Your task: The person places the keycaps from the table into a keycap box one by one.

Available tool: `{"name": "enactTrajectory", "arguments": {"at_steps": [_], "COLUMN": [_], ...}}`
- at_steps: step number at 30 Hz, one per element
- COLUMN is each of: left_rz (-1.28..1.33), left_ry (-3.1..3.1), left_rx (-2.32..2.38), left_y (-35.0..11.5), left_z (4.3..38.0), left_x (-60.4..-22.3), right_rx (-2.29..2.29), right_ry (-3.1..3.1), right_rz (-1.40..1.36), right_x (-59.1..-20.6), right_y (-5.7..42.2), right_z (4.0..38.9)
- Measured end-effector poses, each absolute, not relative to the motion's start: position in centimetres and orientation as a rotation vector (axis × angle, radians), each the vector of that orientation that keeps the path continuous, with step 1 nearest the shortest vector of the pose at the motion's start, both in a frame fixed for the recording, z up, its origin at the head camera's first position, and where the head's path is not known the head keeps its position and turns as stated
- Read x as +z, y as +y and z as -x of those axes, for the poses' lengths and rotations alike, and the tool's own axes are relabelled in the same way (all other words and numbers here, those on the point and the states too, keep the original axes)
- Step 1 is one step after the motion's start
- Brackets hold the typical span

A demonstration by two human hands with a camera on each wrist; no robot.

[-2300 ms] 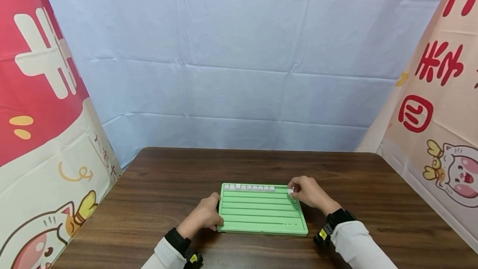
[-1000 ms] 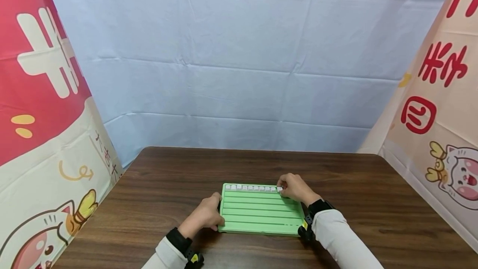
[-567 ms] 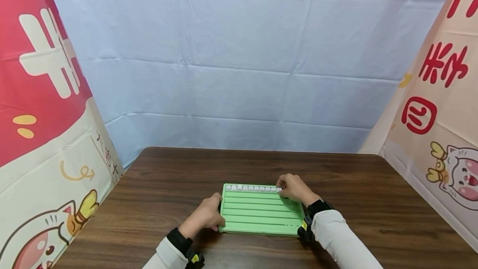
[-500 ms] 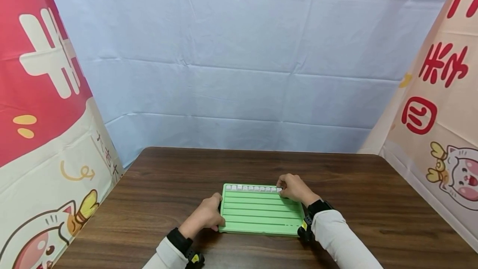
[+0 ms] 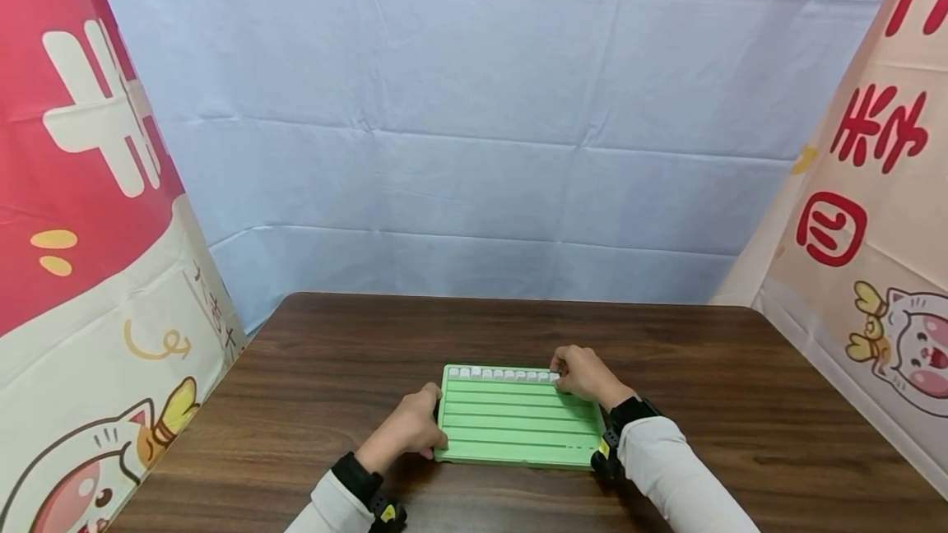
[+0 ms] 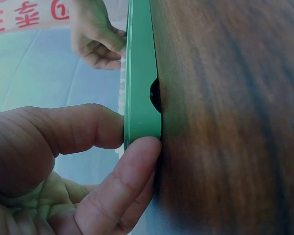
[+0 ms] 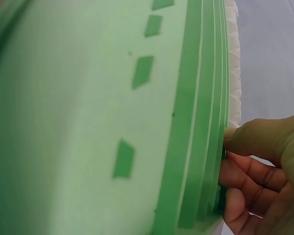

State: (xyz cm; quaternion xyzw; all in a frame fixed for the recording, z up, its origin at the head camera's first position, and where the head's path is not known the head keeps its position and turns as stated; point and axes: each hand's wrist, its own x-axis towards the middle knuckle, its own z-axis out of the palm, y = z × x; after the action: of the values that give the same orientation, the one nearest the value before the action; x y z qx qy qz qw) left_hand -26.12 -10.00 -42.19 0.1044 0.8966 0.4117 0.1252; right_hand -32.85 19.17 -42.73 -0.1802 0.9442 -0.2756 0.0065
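Note:
A light green board [image 5: 518,433] with raised parallel ridges lies on the table. Along its far edge runs a row of small white blocks [image 5: 498,373], shaped like keycaps. My left hand [image 5: 407,426] grips the board's left side; in the left wrist view thumb and finger pinch its green edge [image 6: 143,98]. At the right end of the row, my right hand [image 5: 587,374] pinches a white block [image 5: 555,377], which the fingers mostly cover. The right wrist view shows the fingers curled at the far edge, beside the white row [image 7: 233,68].
The brown wooden table [image 5: 333,352] extends around the board. A pale blue cloth [image 5: 474,146] hangs behind it. Printed cloths stand at the left [image 5: 96,311] and right [image 5: 866,311]. Each wrist wears a black strap with a small camera.
My right hand has moved left along the far slot, bringing the white block against the end of the row, and has since stayed nearly still. The left hand keeps its hold on the board.

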Motion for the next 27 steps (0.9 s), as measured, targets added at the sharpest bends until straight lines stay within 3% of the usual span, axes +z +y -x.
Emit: {"name": "enactTrajectory", "arguments": {"at_steps": [27], "left_rz": [-0.287], "left_ry": [2.604], "left_rx": [1.202], "left_y": [-9.86], "left_z": [26.05], "left_x": [-42.14], "right_rx": [-0.899], "right_ry": [2.948], "right_rz": [0.589], "right_x": [-42.62], "right_y": [19.52], "right_z": [32.01]}}
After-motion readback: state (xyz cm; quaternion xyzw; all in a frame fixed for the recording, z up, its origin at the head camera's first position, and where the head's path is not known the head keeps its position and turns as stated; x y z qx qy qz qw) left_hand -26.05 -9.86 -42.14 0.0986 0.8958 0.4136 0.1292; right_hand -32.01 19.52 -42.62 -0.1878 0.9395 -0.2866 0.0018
